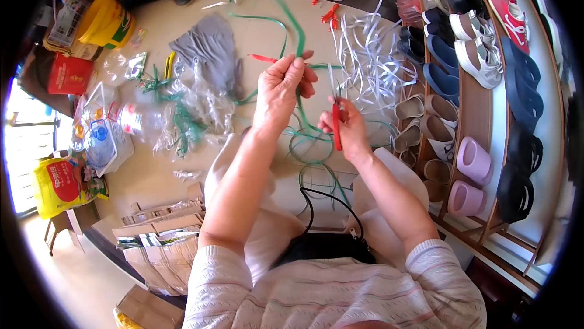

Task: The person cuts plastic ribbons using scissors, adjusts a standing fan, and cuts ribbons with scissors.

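My left hand (283, 85) pinches a green strap (297, 28), which runs up from the fingers and hangs down below them in loose loops. A thin red piece (262, 58) sticks out to the left of this hand. Just to the right, my right hand (347, 123) holds scissors with a red handle (336, 127), blades pointing up and not touching the strap in my left hand. Green loops (310, 146) lie between my knees. Right of the scissors, a tangle of white straps (371, 55) lies on the floor.
A grey cloth (210, 49) and clear plastic (201, 107) lie left of my hands. Farther left are a yellow bucket (108, 20), a red box (70, 74) and a white basket (115, 152). Shoe racks (473, 107) stand at the right, folded cardboard (161, 256) at lower left.
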### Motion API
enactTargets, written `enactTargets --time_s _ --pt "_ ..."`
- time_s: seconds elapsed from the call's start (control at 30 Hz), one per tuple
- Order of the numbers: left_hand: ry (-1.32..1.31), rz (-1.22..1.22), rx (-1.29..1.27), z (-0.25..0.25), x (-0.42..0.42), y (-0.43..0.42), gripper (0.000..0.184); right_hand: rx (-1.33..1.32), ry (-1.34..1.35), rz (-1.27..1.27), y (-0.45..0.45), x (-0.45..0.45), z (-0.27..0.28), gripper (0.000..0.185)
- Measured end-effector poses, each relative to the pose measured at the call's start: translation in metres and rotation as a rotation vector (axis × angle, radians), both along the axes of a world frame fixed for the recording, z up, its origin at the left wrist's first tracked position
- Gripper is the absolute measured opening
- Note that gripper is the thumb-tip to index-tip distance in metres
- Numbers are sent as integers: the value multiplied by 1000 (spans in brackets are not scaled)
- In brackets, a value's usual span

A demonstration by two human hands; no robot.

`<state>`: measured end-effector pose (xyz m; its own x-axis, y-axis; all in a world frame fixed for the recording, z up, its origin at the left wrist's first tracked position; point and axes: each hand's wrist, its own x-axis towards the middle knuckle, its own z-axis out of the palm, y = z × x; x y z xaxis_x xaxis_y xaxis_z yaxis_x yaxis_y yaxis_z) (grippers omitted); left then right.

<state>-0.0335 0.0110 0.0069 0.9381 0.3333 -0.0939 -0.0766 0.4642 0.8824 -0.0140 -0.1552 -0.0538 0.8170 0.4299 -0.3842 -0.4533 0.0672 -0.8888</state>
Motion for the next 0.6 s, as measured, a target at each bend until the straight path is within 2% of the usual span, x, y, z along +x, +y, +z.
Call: enactTargets --time_s 0.1,0.2,0.3,0.4,0.53,0.57,0.6 --pt "113 -298 182 4 -7 8 25 1 49 -48 -10 30 19 42" --pt "219 -658 351 8 -13 10 22 204 161 -124 -29 53 49 42" --pt "232 -966 460 8 -12 9 21 547 226 -60 -56 76 44 39" --pt "247 -983 604 2 -9 7 21 587 213 -18 -74 80 45 33" --pt "327 -873 770 5 -4 6 21 280 49 -48 -76 68 57 33" --pt "300 -761 807 -2 -3 5 21 242 32 -60 -76 66 58 33" --pt "247 -583 970 -5 -3 2 20 204 14 -73 -76 63 58 32"
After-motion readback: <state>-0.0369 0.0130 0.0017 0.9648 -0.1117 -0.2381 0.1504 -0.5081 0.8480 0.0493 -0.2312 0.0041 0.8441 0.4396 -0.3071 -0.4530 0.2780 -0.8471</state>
